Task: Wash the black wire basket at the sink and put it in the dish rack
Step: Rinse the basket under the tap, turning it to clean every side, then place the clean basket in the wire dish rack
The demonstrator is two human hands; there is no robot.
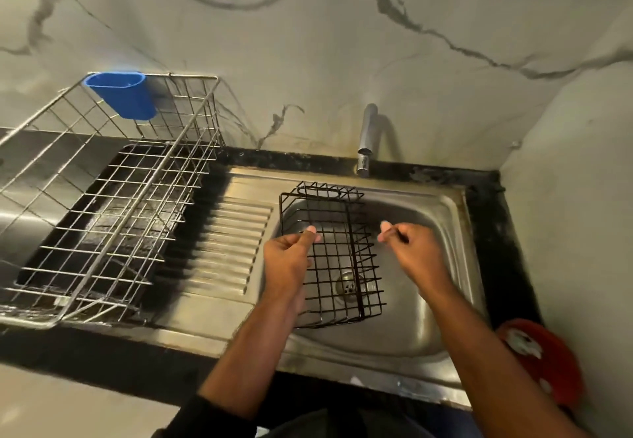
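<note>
The black wire basket [337,259] sits tilted inside the steel sink [428,300], over the drain. My left hand [287,259] grips the basket's left side, thumb laid over a wire, fingers curled under. My right hand [412,251] hovers just right of the basket with its fingers curled and thumb against fingertips; nothing shows in it. The steel dish rack [113,204] stands on the counter to the left of the sink, with no dishes in it. No water runs from the tap [365,143] above the basin.
A blue plastic cup holder [123,98] hangs on the rack's back rim. The ribbed drainboard [226,246] lies between rack and basin. A red object [544,359] sits at the lower right. A marble wall closes the back and right.
</note>
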